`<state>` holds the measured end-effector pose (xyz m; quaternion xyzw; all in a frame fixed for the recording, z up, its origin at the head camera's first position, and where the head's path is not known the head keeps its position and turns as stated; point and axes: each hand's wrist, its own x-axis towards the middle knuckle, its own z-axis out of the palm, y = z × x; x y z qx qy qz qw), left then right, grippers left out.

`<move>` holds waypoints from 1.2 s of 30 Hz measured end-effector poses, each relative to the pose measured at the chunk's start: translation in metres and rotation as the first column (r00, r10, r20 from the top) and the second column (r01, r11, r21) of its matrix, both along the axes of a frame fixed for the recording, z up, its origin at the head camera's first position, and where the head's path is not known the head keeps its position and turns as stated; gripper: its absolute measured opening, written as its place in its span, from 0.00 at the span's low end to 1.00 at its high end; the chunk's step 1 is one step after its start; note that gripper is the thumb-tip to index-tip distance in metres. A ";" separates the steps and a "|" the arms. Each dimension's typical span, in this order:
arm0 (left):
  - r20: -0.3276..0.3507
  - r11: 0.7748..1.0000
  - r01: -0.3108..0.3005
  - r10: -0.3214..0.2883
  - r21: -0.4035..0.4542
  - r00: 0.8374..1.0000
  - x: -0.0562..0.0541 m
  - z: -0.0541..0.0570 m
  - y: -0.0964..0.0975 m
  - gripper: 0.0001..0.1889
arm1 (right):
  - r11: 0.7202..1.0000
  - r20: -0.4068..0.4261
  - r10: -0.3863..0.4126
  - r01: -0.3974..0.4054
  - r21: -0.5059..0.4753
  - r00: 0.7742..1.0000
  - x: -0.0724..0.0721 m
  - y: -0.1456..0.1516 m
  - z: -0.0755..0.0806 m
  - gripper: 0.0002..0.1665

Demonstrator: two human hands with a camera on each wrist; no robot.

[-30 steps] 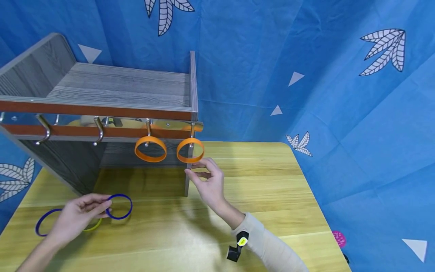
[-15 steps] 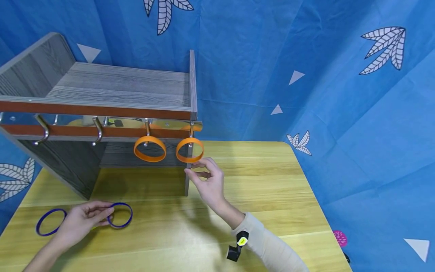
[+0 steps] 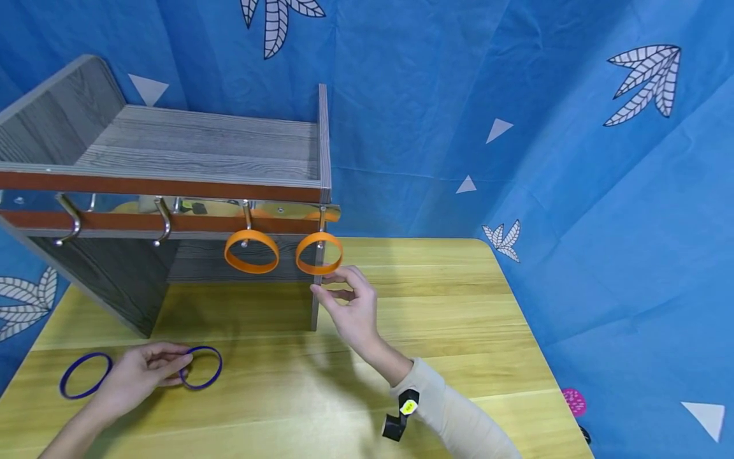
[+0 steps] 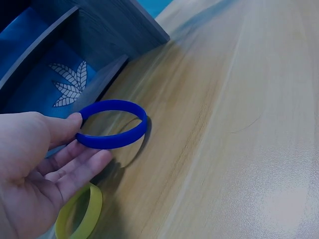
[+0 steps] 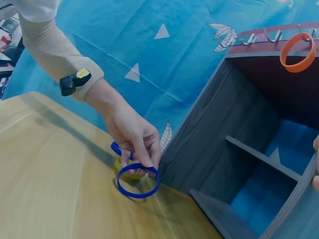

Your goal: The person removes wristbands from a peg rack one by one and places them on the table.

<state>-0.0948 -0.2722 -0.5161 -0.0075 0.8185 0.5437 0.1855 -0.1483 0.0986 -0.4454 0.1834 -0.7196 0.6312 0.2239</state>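
My left hand (image 3: 134, 376) pinches a blue silicone wristband (image 4: 112, 142) between thumb and fingers, low over the table. Left of that hand a second blue wristband (image 3: 63, 381) lies on the wood. Under the fingers is a yellow wristband (image 4: 93, 214), seen in the left wrist view but hidden in the head view. My right hand (image 3: 357, 315) holds the front edge of the rack's right side panel (image 3: 315, 312), below an orange wristband (image 3: 318, 271) that hangs on the end hook. Another orange wristband (image 3: 252, 270) hangs from the hook to its left.
The grey wooden rack (image 3: 212, 143) stands at the back left, a metal hook rail across its front. Two bare hooks (image 3: 166, 223) stick out towards me on the left. Behind the table (image 3: 436, 319) hangs a blue patterned cloth (image 3: 413, 127).
My left hand has come down and slightly nearer to me with the blue wristband. The other blue wristband is now fully uncovered, the yellow one hidden in the head view. The right hand stays put.
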 end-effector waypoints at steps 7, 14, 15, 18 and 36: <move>0.021 1.000 0.017 -0.017 -0.025 1.000 -0.001 0.001 -0.001 0.22 | 1.000 0.011 -0.001 0.001 -0.001 1.000 0.000 0.000 0.000 0.13; 0.036 0.996 0.025 -0.022 -0.091 0.999 -0.003 0.001 -0.001 0.21 | 1.000 0.012 -0.001 0.001 -0.004 1.000 0.000 0.000 0.000 0.13; 0.042 0.995 0.024 -0.020 -0.096 0.999 -0.004 0.002 0.000 0.21 | 1.000 0.014 -0.001 0.002 -0.003 1.000 0.000 0.000 0.000 0.13; 0.054 0.993 0.023 -0.017 -0.113 0.998 -0.004 0.003 0.000 0.21 | 1.000 0.017 -0.002 0.003 -0.002 1.000 0.001 0.000 0.001 0.13; 0.081 0.990 0.043 -0.033 -0.132 0.996 -0.008 0.003 0.001 0.23 | 1.000 0.008 -0.001 0.001 0.000 1.000 0.000 0.000 0.000 0.13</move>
